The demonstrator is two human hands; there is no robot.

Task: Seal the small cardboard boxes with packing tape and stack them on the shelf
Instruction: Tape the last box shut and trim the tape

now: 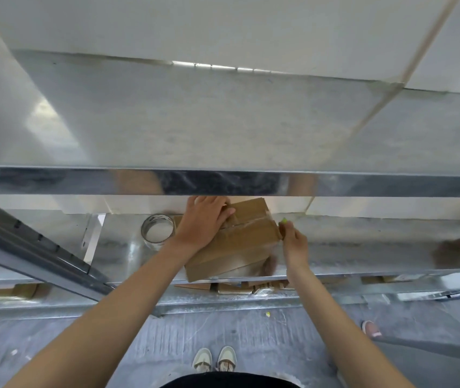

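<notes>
A: Head view: the small cardboard box (pixel 234 242) sits on the middle shelf (pixel 363 247) of a metal rack, tilted, its near corner reaching the shelf's front edge. The left hand (pixel 203 219) lies on the box's top, fingers curled over the far edge, pressing it down.

B: And the right hand (pixel 293 242)?

A: It pinches something at the box's right edge, with a small green-yellow tip showing above the fingers. Whether that is a cutter or a tape end, I cannot tell. A clear strip of tape (pixel 248 222) already runs across the top seam.

B: So sealing is under way?

A: I judge it near its end: the strip wants cutting or smoothing down the side. The tape roll (pixel 158 228) stands just left of the box. Next, steady pressure from the left hand while the right hand finishes the strip; then stacking.
</notes>
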